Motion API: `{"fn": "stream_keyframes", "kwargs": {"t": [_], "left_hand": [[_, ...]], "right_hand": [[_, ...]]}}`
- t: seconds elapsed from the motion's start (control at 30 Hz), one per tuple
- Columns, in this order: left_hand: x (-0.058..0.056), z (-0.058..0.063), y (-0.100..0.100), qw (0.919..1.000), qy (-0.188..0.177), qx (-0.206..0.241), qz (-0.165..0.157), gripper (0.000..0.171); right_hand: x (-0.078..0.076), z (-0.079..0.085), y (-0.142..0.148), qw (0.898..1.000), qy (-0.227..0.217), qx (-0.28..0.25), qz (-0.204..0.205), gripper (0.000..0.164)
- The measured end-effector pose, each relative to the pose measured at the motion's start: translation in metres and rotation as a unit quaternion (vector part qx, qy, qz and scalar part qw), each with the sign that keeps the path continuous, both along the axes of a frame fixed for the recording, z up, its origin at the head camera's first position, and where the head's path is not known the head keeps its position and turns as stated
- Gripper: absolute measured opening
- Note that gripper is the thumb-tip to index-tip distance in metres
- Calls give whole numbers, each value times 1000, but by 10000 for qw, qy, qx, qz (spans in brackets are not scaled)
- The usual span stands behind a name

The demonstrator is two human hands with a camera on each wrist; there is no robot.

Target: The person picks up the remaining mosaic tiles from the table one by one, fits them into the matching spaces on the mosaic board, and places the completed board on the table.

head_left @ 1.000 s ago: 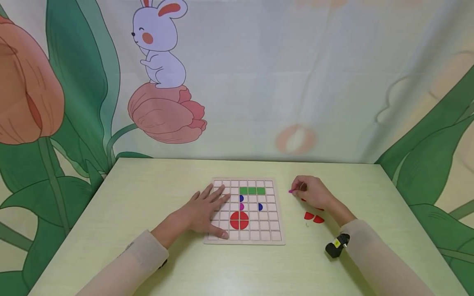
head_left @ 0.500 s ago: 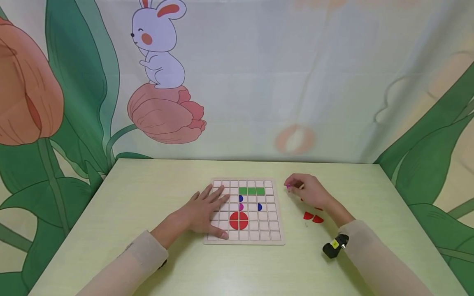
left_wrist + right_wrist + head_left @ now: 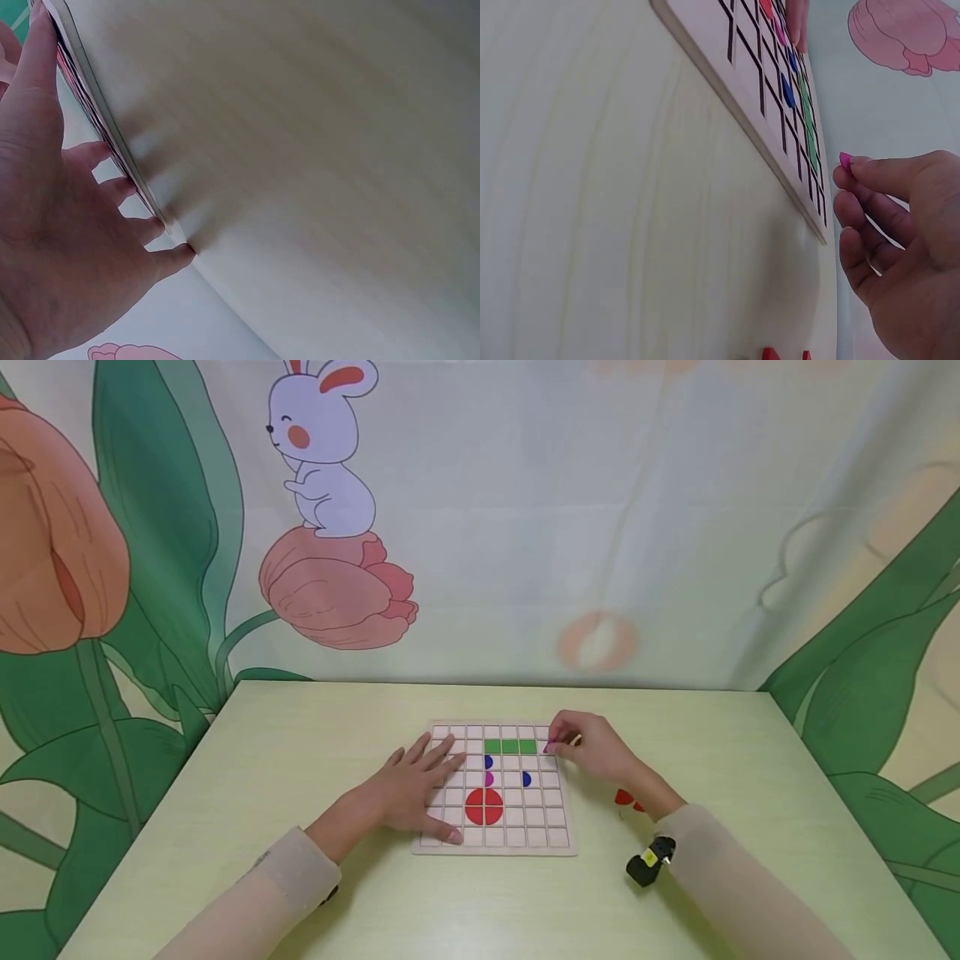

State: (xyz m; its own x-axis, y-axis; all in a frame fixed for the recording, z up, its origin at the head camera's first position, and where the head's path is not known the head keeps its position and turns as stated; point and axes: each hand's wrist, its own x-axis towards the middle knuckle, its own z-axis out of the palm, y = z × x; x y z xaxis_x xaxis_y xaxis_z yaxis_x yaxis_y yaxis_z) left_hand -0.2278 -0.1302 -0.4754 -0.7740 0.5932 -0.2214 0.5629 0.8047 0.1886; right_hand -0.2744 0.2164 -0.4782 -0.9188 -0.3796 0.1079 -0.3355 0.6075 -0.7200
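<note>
Piece (image 3: 548,747) pinched in right hand (image 3: 592,748), held over board's (image 3: 495,851) far right

Piece is magenta, small, right at the thumb tip. Key relation, as judged: piece to grid. Head view lines it up with the rightmost column, just right of the green row (image 3: 510,747); right wrist view shows it raised, apart from the board. Long axis: too small to tell. Magenta half-disc (image 3: 489,779) on the grid lies to its left and nearer the person, blue half-discs (image 3: 527,779) likewise.

Right hand is the nearer one: narrow pinch, thumb against index finger, other fingers loosely curled. Left hand (image 3: 412,789) well apart, fingers spread wide, resting across the board's left side, gripping nothing. Red disc (image 3: 475,798) sits between the hands. Loose red pieces (image 3: 624,797) on the table (image 3: 337,718), by the right forearm.
</note>
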Motion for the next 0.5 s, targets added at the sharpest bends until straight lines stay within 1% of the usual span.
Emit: {"fn": "stream_keyframes", "kwargs": {"t": [0.2, 0.4, 0.5], "left_hand": [[1, -1, -1, 10000, 7, -81, 42, 126], [1, -2, -1, 10000, 58, -67, -19, 125], [2, -1, -1, 10000, 48, -62, -28, 125]], "right_hand": [[1, -2, -15, 9998, -94, 53, 166, 10], [4, -2, -26, 9991, -363, 134, 193, 4], [6, -3, -30, 9988, -381, 189, 257, 3]]}}
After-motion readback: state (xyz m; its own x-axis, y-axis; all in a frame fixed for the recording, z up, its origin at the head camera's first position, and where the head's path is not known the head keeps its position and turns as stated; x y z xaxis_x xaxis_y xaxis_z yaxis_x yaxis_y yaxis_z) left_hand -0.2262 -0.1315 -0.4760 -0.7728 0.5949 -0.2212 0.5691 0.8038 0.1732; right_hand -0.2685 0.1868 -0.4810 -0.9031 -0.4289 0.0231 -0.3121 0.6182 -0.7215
